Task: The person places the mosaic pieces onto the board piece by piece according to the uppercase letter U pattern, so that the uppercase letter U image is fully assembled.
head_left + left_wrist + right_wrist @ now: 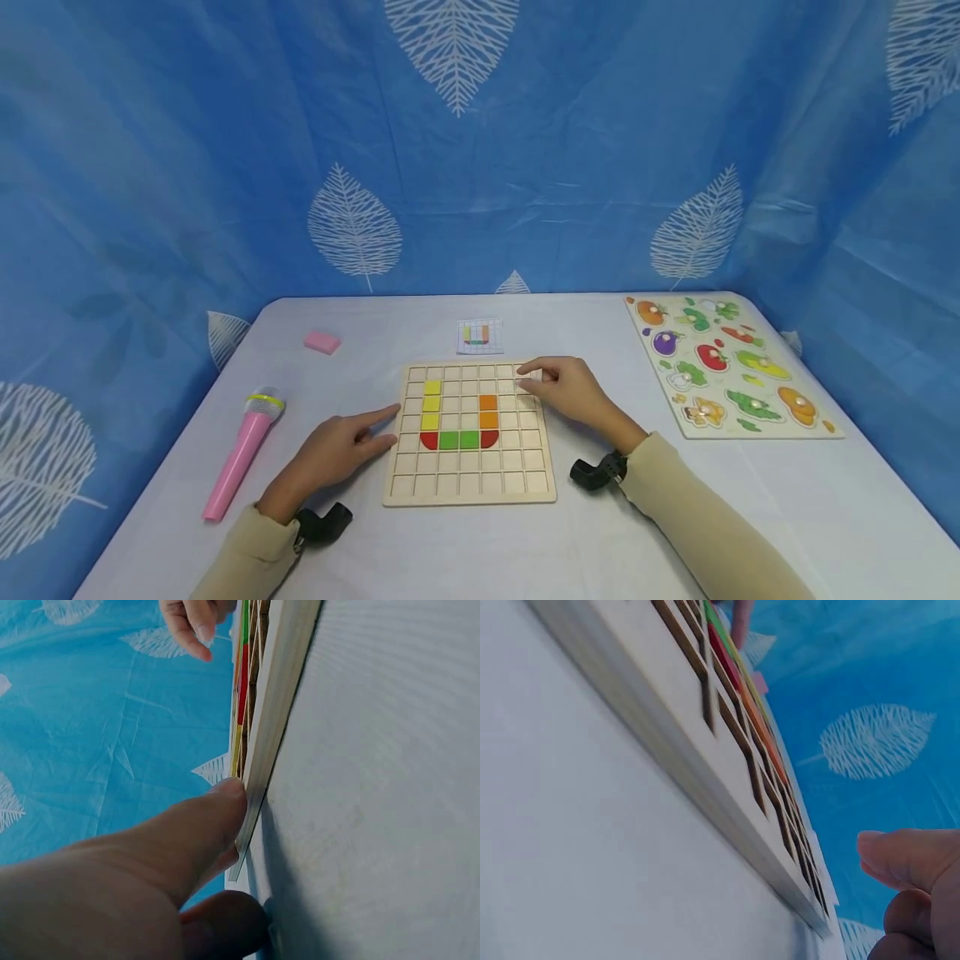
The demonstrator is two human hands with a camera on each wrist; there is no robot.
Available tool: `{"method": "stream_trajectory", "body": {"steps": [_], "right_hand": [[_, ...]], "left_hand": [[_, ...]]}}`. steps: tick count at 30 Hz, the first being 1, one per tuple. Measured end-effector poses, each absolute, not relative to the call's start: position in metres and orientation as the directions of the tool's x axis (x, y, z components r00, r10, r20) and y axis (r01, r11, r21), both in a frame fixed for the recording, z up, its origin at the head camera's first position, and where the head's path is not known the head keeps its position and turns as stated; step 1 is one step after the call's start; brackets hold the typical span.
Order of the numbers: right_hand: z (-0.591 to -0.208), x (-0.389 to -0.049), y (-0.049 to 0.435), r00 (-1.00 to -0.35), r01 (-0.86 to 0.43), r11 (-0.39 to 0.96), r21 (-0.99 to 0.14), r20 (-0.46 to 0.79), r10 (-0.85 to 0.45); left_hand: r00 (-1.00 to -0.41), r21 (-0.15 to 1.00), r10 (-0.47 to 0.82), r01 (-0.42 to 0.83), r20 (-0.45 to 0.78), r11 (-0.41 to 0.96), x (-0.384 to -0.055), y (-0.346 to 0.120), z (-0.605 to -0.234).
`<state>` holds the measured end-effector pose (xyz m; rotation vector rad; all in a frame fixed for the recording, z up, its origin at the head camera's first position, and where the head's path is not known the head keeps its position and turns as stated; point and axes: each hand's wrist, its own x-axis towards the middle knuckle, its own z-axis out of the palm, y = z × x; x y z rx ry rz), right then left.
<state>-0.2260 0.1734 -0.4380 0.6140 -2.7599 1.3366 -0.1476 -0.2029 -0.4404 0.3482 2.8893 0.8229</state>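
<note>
A wooden grid board (470, 501) lies flat at the middle of the table. Set in its cells are several yellow squares (431, 403), two green squares (448, 440), two orange squares (488, 403) and a red rounded corner piece (489, 438) at each lower end, forming a U. My left hand (333, 450) rests at the board's left edge, forefinger and thumb spread, fingertips right at the rim. Over the upper right corner of the board hovers my right hand (572, 390); its thumb and forefinger are apart, with nothing visible between them.
Behind the board lies a small card (491, 343) printed with a coloured U. A pink block (322, 342) and a pink toy microphone (240, 462) are on the left. At the right is a vegetable puzzle board (693, 398). Blue leaf-patterned cloth hangs behind the table.
</note>
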Motion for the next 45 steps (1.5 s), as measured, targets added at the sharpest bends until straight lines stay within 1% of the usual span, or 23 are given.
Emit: {"method": "stream_trajectory", "body": {"steps": [8, 12, 16, 21, 32, 38, 45], "right_hand": [[-0.441, -0.239, 0.206, -0.949, -0.299, 0.566, -0.768, 0.175, -0.264], [-0.439, -0.244, 0.219, -0.960, -0.262, 0.580, -0.771, 0.145, -0.241], [-0.439, -0.249, 0.229, -0.966, -0.232, 0.612, -0.756, 0.106, -0.236], [-0.441, -0.253, 0.239, -0.962, -0.244, 0.638, -0.730, 0.100, -0.254], [-0.445, -0.251, 0.242, -0.955, -0.248, 0.674, -0.696, 0.059, -0.290], [-0.444, -0.249, 0.240, -0.960, -0.230, 0.684, -0.692, 0.045, -0.278], [-0.446, -0.248, 0.239, -0.963, -0.232, 0.698, -0.677, 0.057, -0.264]], "left_hand": [[-0.964, 0.546, 0.261, 0.192, -0.049, 0.815, -0.147, -0.204, -0.442], [-0.964, 0.542, 0.263, 0.198, -0.044, 0.816, -0.147, -0.204, -0.441], [-0.965, 0.536, 0.260, 0.198, -0.042, 0.820, -0.147, -0.204, -0.439], [-0.966, 0.528, 0.257, 0.198, -0.039, 0.826, -0.147, -0.203, -0.436], [-0.968, 0.534, 0.247, 0.185, -0.046, 0.825, -0.147, -0.202, -0.436], [-0.967, 0.528, 0.253, 0.196, -0.038, 0.826, -0.147, -0.202, -0.437], [-0.967, 0.517, 0.251, 0.194, -0.041, 0.834, -0.147, -0.203, -0.438]]}}
